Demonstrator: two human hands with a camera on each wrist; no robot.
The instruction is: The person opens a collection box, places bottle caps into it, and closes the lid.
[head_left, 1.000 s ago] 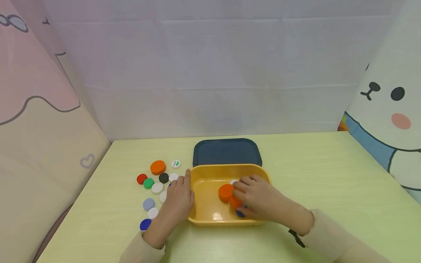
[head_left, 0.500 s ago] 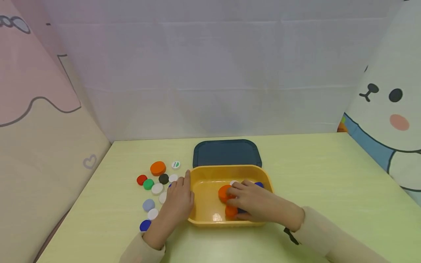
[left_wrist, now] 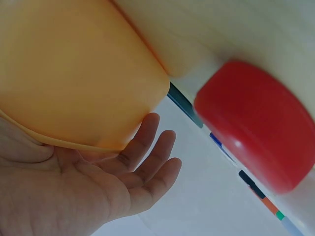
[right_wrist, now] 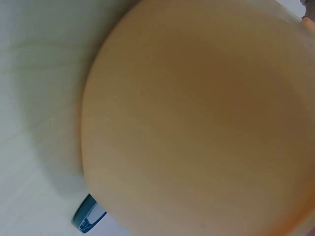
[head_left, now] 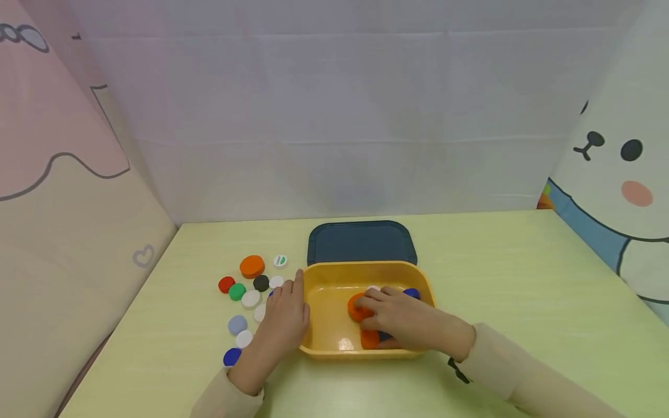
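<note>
- I have a pale yellow-green table (head_left: 496,278) before me.
- A yellow tub (head_left: 326,325) stands on it.
- Just behind the tub lies a dark blue tray (head_left: 362,242).
- To the tub's left I see scattered caps: large orange cap (head_left: 252,266), red cap (head_left: 226,284), green cap (head_left: 237,292), black cap (head_left: 261,283), pale-blue cap (head_left: 237,325), dark-blue cap (head_left: 232,357), several white caps (head_left: 251,299).

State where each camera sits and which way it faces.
Head: worn on the head, looking forward and down at the yellow tub; left hand, right hand and both sleeves show.
Left wrist: worn there, facing the tub's outer wall and a red cap close up; the left palm and fingers show.
Right wrist: worn there, facing the tub's outer wall close up; no hand shows clearly.
Shared: head and left-wrist views both show the tub and the left hand.
</note>
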